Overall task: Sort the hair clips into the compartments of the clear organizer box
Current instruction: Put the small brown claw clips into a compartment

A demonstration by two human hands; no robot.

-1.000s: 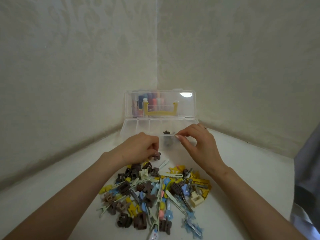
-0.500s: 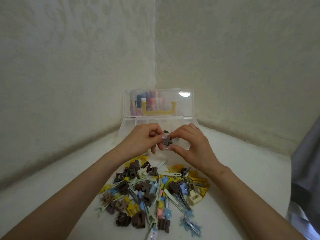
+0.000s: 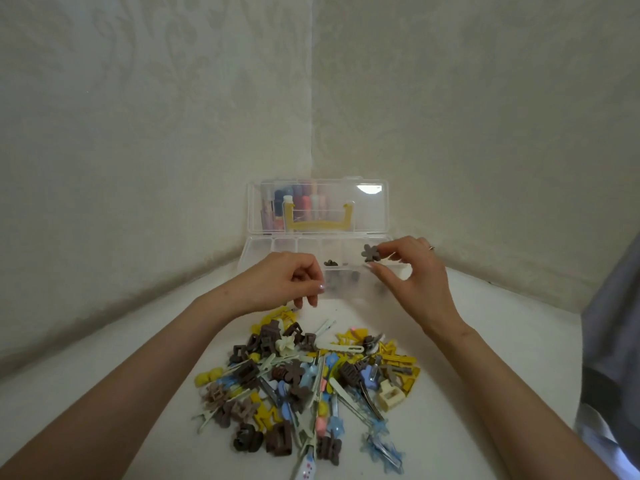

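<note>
A clear organizer box (image 3: 263,249) stands open in the corner, its lid upright with a yellow handle. My right hand (image 3: 412,275) pinches a brown flower-shaped hair clip (image 3: 370,252) above the box's right compartments. A dark clip (image 3: 330,263) lies in a middle compartment. My left hand (image 3: 287,282) hovers over the box's front edge with curled fingers, holding nothing that I can see. A pile of hair clips (image 3: 304,379) in brown, yellow, blue and cream lies on the white surface in front of me.
Two patterned walls meet just behind the box. Coloured bottles (image 3: 301,202) show through the lid. Grey-blue fabric (image 3: 613,341) fills the right edge. White surface (image 3: 485,341) extends to both sides of the pile.
Both hands met over the box at the brown flower clip; now the right hand has carried it to the right, and the left hand has drawn back without it.
</note>
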